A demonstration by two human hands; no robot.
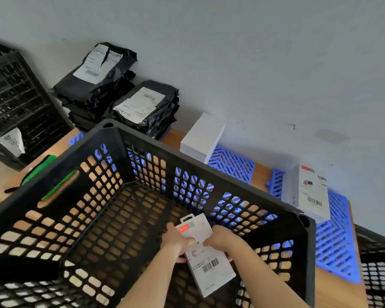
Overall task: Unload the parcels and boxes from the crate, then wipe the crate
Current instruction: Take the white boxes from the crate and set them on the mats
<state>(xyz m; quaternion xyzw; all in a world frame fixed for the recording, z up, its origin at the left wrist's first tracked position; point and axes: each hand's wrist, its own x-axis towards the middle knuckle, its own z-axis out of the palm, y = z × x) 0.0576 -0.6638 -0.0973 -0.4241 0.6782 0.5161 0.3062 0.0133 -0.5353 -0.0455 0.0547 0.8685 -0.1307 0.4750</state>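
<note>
Lower centre: your left hand and right hand, fingers curled round a flat white barcoded carton, hold it inside the black slotted plastic crate. Unloading looks nearly done; next, lift it clear.

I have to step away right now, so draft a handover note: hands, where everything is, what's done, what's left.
Hands: left hand and right hand both grip the small box, low inside the crate.
Things: two parcel stacks by the wall; two white boxes on the blue mats; green cloth left of the crate.
Done: crate shows nothing else inside.
Left: set the small box out, then wipe the crate, probably with the cloth.
</note>
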